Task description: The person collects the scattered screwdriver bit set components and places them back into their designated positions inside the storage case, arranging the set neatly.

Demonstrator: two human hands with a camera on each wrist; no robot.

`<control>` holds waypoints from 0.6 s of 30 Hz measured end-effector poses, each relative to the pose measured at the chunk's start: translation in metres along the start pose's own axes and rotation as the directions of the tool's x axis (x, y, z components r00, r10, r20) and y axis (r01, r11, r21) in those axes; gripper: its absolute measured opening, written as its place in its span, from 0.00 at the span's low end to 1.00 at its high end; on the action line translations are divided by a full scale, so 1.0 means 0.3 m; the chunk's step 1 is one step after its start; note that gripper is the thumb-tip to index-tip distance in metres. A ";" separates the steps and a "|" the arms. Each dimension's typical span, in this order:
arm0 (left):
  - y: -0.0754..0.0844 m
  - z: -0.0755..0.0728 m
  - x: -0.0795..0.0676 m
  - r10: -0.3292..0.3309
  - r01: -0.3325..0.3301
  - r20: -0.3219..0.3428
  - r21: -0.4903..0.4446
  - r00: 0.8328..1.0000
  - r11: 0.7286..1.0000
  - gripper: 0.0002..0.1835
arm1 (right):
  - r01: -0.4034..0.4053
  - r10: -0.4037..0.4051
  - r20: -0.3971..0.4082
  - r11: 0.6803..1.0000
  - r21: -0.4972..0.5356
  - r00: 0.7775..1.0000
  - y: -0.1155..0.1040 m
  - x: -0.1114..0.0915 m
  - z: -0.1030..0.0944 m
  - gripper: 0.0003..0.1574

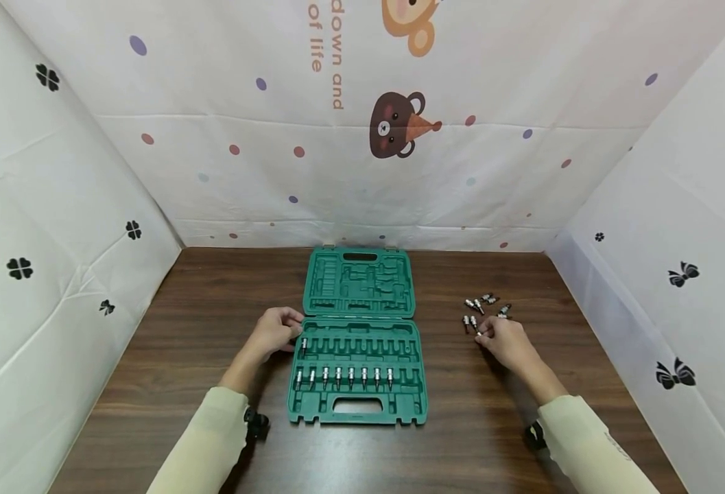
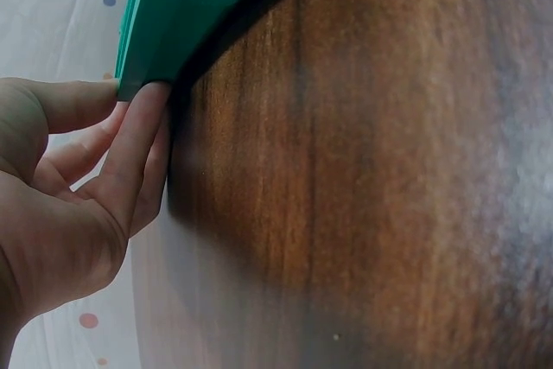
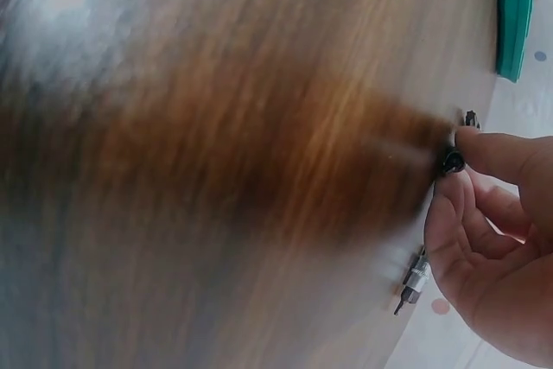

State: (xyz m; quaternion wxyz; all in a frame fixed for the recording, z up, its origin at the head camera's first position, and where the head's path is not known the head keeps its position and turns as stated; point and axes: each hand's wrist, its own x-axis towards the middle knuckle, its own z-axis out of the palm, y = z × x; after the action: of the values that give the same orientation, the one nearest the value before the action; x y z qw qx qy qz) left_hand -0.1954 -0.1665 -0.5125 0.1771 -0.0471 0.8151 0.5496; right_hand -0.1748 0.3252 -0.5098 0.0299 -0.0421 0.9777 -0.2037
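A green plastic tool case (image 1: pixel 408 403) lies unfolded on the table, its moulded lid (image 1: pixel 331 271) toward the back. Several silver bit sockets (image 1: pixel 351 377) stand in the case's front row, and a single bit socket (image 1: pixel 304 346) sits at the left end of the row behind. My left hand (image 1: pixel 272 331) holds the case's left edge between thumb and fingers, as the left wrist view shows. Over on the right, my right hand (image 1: pixel 509 343) pinches a small bit socket (image 3: pixel 453 160) between thumb and fingertips; its dark end shows, the rest is mostly hidden.
Several loose bit sockets (image 1: pixel 474 305) lie scattered around and behind the right hand. One bit socket (image 3: pixel 416 278) shows beside the fingers in the right wrist view. The brown wood-grain table (image 1: pixel 226 274) meets printed white cloth walls (image 1: pixel 362 185) at the back and sides.
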 end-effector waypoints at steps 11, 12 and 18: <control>-0.007 0.005 -0.006 0.002 -0.002 -0.001 0.010 1.000 1.000 0.11 | -0.019 0.019 -0.001 0.994 0.107 1.000 -0.018 -0.017 -0.024 0.09; -0.006 0.005 -0.006 0.001 -0.001 -0.004 0.007 1.000 1.000 0.11 | -0.025 0.025 0.002 0.992 0.126 1.000 -0.022 -0.018 -0.026 0.09; 0.001 0.003 -0.005 0.013 -0.013 -0.010 0.011 1.000 1.000 0.11 | -0.026 0.016 0.044 0.969 0.245 0.999 -0.053 -0.020 -0.042 0.11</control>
State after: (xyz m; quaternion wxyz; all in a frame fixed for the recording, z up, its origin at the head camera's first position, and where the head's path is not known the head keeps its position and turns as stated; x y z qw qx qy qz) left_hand -0.1938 -0.1657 -0.5121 0.1700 -0.0436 0.8193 0.5459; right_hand -0.1688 0.3163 -0.4915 0.0576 -0.0321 0.9446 -0.3217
